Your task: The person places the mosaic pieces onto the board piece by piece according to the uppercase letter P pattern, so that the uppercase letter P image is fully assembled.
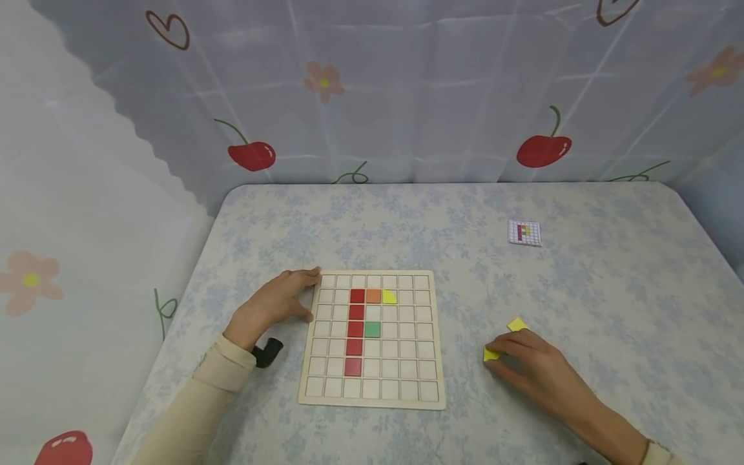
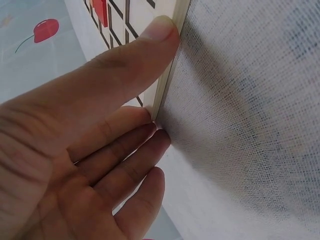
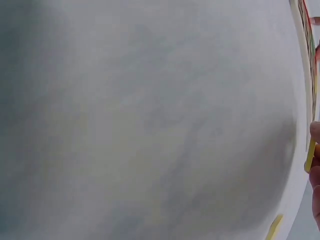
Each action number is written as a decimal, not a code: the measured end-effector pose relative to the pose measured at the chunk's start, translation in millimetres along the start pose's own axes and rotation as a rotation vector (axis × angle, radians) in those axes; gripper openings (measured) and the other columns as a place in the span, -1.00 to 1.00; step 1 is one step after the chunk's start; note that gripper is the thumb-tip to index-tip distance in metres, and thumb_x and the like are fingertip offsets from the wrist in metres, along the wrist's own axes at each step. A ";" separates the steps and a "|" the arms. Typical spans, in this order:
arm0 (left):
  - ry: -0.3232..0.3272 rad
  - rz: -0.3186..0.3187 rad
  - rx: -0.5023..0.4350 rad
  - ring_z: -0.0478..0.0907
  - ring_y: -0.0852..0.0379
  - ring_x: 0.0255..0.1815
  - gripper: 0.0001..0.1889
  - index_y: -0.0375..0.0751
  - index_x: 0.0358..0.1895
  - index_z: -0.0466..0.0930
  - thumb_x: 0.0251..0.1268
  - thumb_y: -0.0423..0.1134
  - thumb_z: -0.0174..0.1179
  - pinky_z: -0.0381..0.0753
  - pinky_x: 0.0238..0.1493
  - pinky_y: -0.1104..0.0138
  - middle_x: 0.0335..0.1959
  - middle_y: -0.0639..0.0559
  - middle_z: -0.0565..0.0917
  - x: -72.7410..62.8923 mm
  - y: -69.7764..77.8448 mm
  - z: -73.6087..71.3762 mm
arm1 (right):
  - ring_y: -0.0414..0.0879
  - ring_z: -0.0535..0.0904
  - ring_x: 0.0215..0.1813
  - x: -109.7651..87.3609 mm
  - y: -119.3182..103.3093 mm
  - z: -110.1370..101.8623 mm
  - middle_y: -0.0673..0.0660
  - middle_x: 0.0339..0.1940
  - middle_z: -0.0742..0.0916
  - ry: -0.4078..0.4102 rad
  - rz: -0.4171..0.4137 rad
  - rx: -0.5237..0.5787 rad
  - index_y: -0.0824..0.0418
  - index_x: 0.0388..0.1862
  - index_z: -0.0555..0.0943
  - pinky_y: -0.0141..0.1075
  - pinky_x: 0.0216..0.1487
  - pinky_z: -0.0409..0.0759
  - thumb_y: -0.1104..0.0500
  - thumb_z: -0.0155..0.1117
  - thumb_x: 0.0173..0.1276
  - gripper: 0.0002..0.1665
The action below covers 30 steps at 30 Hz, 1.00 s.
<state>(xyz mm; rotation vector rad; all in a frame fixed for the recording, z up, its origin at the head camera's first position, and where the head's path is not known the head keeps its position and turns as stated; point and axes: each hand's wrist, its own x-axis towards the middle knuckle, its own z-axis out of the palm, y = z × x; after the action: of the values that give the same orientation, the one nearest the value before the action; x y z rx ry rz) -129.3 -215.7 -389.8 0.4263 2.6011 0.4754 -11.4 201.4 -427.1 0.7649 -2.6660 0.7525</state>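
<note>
A white grid board (image 1: 372, 405) lies on the table. Several red tiles (image 1: 354, 329) form a column in it, with an orange tile (image 1: 374, 296) and a yellow tile with one rounded corner (image 1: 389, 297) beside the top red one. A green tile (image 1: 372, 329) sits lower, right of the column. My left hand (image 1: 276, 300) touches the board's left edge; in the left wrist view the thumb (image 2: 161, 31) rests on its rim. Right of the board, my right hand (image 1: 537, 365) pinches a yellow tile (image 1: 490, 354) between thumb and fingers. Another yellow tile (image 1: 516, 324) lies just beyond that hand.
A small card (image 1: 524, 233) printed with a coloured grid pattern lies toward the back right of the flowered tablecloth (image 1: 407, 226). A black wrist-worn device (image 1: 268, 353) sticks out by the left cuff. Printed curtains (image 1: 407, 97) hang behind the table and to the left.
</note>
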 end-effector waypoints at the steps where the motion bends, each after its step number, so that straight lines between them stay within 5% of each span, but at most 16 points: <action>1: 0.001 0.002 0.002 0.17 -0.29 0.46 -0.17 -0.38 0.41 0.34 0.02 -0.30 0.51 0.36 0.34 -0.08 0.52 -0.17 0.20 -0.2 0.1 0.2 | -0.24 0.61 -0.24 5.5 -2.9 3.2 -0.11 -0.24 0.71 -0.001 -0.009 0.016 0.11 -0.29 0.76 -0.57 -0.21 0.58 0.35 0.68 -0.23 -0.56; 15: -0.001 0.015 -0.012 0.16 -0.28 0.46 -0.17 -0.37 0.42 0.34 0.03 -0.30 0.51 0.37 0.33 -0.08 0.53 -0.14 0.19 -0.6 -0.4 1.4 | -0.13 0.61 -0.08 75.1 -44.5 57.4 0.03 -0.14 0.71 -0.210 -0.039 0.150 0.23 -0.15 0.74 -0.30 -0.16 0.69 0.23 0.53 0.16 -0.74; 30: 0.017 0.024 -0.009 0.17 -0.26 0.46 -0.16 -0.37 0.41 0.35 0.00 -0.30 0.52 0.36 0.35 -0.07 0.52 -0.13 0.20 -1.8 -4.4 -1.1 | -0.08 0.62 -0.01 103.8 -55.9 75.5 0.07 -0.10 0.71 -0.288 -0.178 0.174 0.26 -0.14 0.78 -0.38 -0.04 0.67 0.34 0.43 0.23 -0.80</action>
<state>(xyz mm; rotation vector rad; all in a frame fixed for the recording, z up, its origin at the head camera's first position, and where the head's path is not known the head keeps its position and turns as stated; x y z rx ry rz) -129.2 -220.5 -389.9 0.4534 2.6118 0.5006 -74.3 76.4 -427.3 1.2227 -2.7532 0.8947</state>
